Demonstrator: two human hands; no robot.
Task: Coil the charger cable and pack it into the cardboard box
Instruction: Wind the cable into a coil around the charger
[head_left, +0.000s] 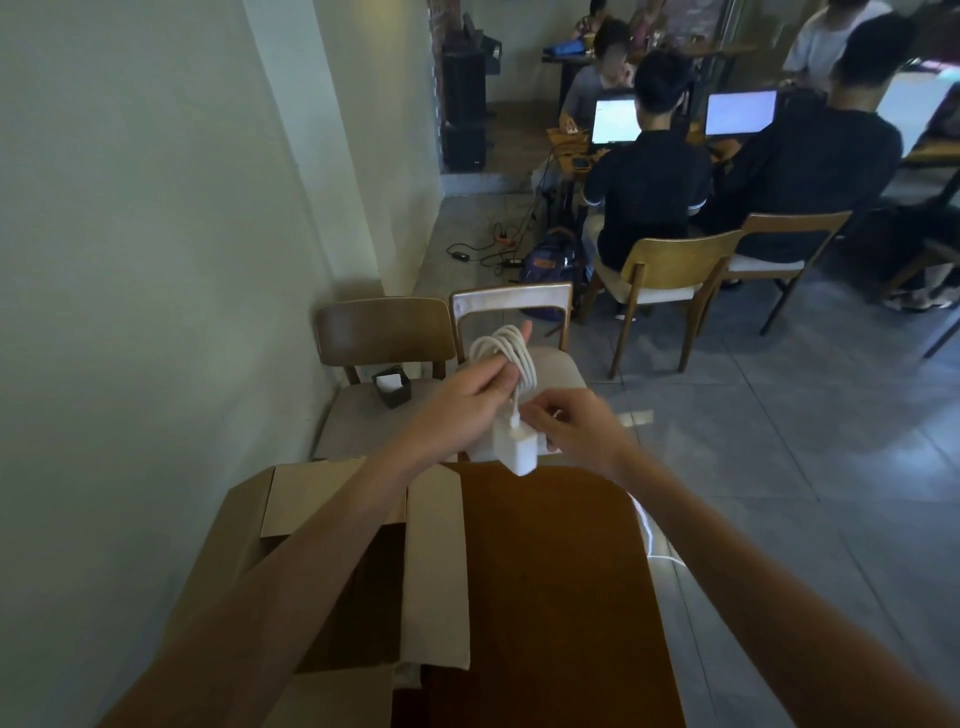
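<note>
aloft, coiled cable (506, 353) in left fingers (496, 382)

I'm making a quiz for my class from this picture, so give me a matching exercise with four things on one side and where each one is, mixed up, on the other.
Things:
1. coiled cable
2. charger block
3. cardboard box
4. small dark holder

Places:
A. open on the brown table, near the wall
B. on the seat of the chair by the wall
C. looped in the left hand
D. hanging below the coil, by the right hand

Pairs: 1-C, 2-D, 3-A, 4-B
</note>
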